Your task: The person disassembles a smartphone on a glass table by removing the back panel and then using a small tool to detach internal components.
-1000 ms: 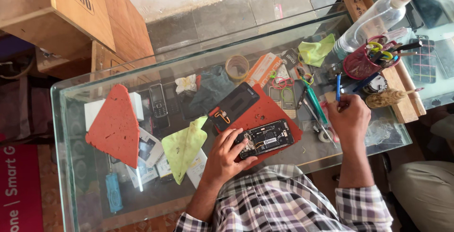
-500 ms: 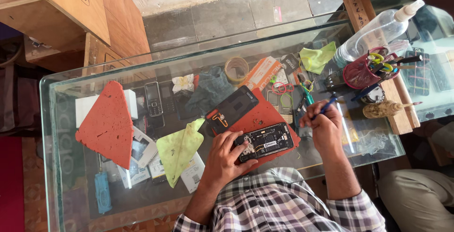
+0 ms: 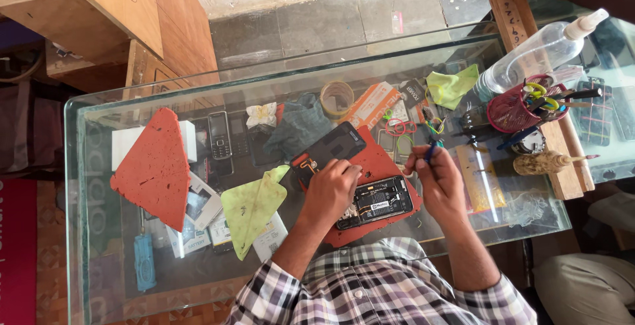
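A glass counter fills most of the view, with shelves of small goods visible through its top. At about nine o'clock on it lies a large red triangular mat, and toward seven o'clock of centre a yellow-green cloth. Near the middle sits a red work mat, bearing a dark phone back cover at its eleven o'clock corner and an opened phone with its insides showing at its five o'clock side. The left hand rests curled on the mat, fingers bent down against the left end of the opened phone, pinning it rather than wrapping it. The right hand, just at three o'clock of the phone, is closed in a pinch around a thin blue-tipped tool that points up toward twelve o'clock. At two o'clock stand a clear spray bottle and a red mesh cup full of tools.
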